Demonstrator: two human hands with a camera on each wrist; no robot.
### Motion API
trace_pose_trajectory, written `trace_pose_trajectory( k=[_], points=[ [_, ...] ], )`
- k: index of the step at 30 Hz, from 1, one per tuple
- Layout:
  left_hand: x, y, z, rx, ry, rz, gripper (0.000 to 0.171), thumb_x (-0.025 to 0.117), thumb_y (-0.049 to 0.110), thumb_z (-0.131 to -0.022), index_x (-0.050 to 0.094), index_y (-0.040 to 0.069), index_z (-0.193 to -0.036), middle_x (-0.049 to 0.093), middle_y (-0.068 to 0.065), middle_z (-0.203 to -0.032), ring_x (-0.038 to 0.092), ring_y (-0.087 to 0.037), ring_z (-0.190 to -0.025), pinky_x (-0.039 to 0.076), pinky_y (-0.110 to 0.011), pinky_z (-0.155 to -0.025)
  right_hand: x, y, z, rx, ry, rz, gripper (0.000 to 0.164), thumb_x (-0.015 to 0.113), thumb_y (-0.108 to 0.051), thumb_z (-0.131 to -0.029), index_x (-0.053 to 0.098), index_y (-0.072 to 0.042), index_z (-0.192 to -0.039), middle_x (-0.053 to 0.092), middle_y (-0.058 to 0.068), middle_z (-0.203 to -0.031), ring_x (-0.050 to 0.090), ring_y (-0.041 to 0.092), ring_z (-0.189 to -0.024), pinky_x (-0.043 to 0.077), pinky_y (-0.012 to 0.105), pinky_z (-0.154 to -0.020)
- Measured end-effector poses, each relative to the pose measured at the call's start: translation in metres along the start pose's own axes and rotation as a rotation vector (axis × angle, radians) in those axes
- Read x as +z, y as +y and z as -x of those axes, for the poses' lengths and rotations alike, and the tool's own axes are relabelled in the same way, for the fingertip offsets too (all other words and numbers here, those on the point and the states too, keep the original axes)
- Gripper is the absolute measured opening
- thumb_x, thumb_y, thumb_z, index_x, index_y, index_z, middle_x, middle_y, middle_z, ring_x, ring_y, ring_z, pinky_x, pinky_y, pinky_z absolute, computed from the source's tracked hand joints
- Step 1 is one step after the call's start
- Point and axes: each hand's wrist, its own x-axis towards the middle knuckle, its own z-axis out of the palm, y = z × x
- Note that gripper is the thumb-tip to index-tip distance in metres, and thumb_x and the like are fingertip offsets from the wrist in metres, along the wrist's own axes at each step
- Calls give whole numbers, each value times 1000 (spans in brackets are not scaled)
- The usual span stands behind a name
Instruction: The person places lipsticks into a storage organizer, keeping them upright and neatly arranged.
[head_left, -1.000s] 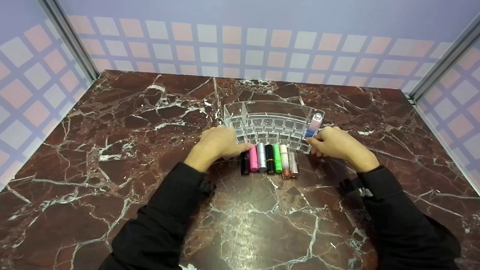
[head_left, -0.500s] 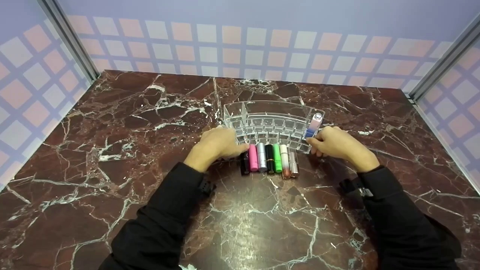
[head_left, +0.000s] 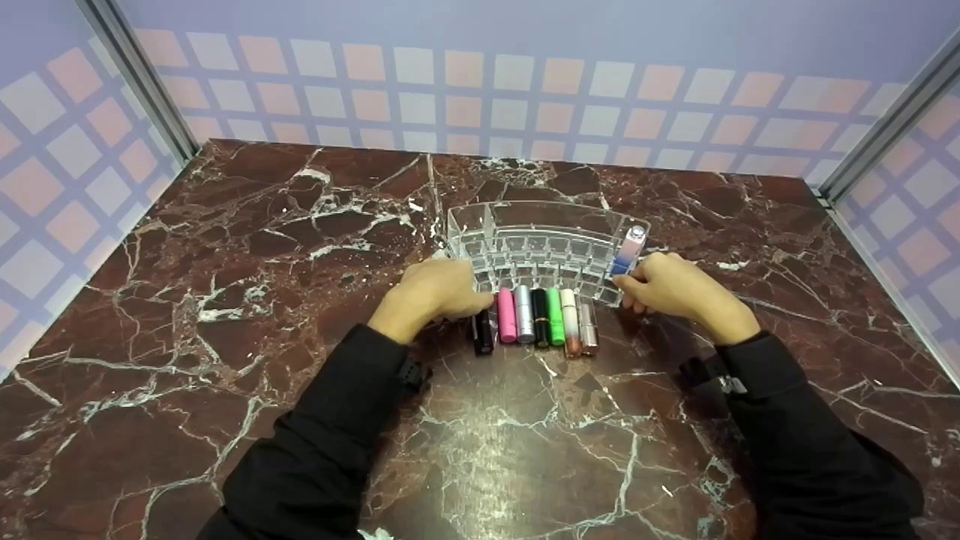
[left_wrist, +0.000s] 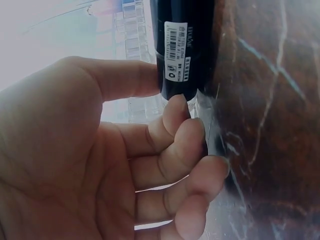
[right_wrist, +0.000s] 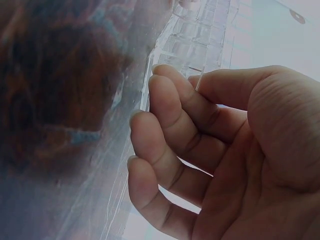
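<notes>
In the head view, my left hand [head_left: 439, 289] is at the near left corner of a clear plastic cosmetics organizer [head_left: 551, 215]. Its thumb and index finger pinch the end of a black lipstick [left_wrist: 185, 45], which carries a white barcode label. The other fingers are half curled. My right hand [head_left: 664, 283] grips the near right corner of the organizer between thumb and fingers. Beside the black lipstick lie a pink tube [head_left: 508, 316], a silver tube [head_left: 523, 319], a green tube [head_left: 555, 319] and several others, side by side along the organizer's front.
A pink and blue tube [head_left: 631, 244] leans in the organizer's right compartment. The organizer has curved rows of small slots. Dark red marble tabletop [head_left: 225, 390] surrounds everything, with checked panels [head_left: 465, 97] behind and at both sides.
The black lipstick has shifted slightly left and toward me, with a gap now showing beside the pink tube. My left thumb moved slightly left. My right hand has kept its place.
</notes>
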Motion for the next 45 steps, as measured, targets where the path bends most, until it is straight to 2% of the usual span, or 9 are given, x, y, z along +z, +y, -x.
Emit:
trace_pose_trajectory(
  k=[8, 13, 19, 28, 33, 45],
  points=[
    [0, -1, 1, -3, -22, 7, 42, 53, 44, -97, 50, 16, -66, 55, -2, -72, 51, -16, -59, 45, -32, -58, 1, 1, -1, 8, 1, -1, 40, 55, -30, -106, 76, -9, -80, 69, 0, -68, 67, 18, -62, 56, 36, -65],
    [1, -2, 1, -2, -17, 15, 40, 52, 43, -96, 47, 17, -66, 52, -2, -72, 48, -16, -61, 43, -32, -59, 1, 1, -1, 11, 3, -4, 40, 54, -29, -106, 76, -9, -80, 69, 0, -68, 67, 18, -62, 56, 35, -65],
    [3, -1, -1, -13, -15, -7, 41, 51, 44, -96, 43, 18, -65, 45, 0, -69, 43, -15, -60, 37, -29, -54, 0, -1, 0, 2, 9, 20, 40, 54, -30, -106, 77, -10, -79, 69, -1, -67, 67, 17, -61, 55, 41, -70],
    [5, -1, -5, -44, -3, -42, 39, 51, 43, -94, 43, 18, -65, 55, -4, -76, 49, -17, -64, 38, -29, -53, -1, -1, 0, 3, 0, 11, 40, 55, -30, -106, 77, -9, -80, 69, -1, -67, 66, 16, -61, 55, 42, -71],
    [6, -1, -5, -41, 8, -42, 37, 50, 42, -93, 43, 18, -66, 58, -6, -80, 51, -19, -67, 39, -30, -55, 0, -1, 0, -2, 4, 6, 40, 55, -30, -106, 77, -9, -80, 69, -1, -67, 66, 17, -61, 56, 39, -67],
    [7, -1, -5, -29, 36, -45, 39, 51, 42, -93, 43, 17, -64, 60, -7, -82, 53, -21, -72, 42, -33, -59, 0, 0, 0, -2, 10, 17, 40, 55, -29, -106, 76, -10, -79, 69, -1, -67, 66, 15, -61, 55, 39, -68]
  ],
)
